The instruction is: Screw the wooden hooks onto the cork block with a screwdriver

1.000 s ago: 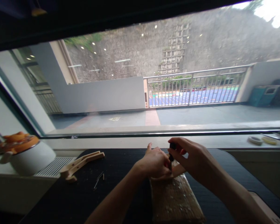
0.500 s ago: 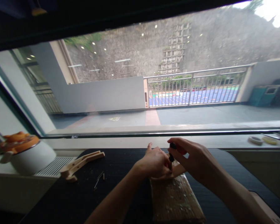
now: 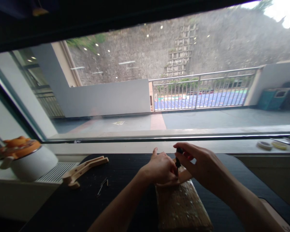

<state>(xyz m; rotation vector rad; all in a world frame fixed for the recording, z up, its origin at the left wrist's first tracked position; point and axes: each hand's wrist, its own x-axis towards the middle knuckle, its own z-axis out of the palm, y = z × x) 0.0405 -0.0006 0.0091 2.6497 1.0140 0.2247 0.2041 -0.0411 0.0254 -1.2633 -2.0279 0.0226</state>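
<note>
I see person's R hand (image 3: 200, 158), fingers clamped on blk screwdriver (image 3: 178, 163), near-upright; L hand (image 3: 159, 167), unclear if fingers closed, rests on wooden pc (image 3: 185, 176); wood block (image 3: 182, 207) beneath both hands' fingers.

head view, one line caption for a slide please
Over a rectangular brown wooden block, left hand rests on a pale wooden piece while right hand holds a slim dark tool.

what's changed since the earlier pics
Nothing clearly moved; nothing was taken hold of or let go. The right hand still holds the dark-handled tool, the left hand stays at the light wooden piece over the wooden block, and the forked wooden piece hasn't moved.
</note>
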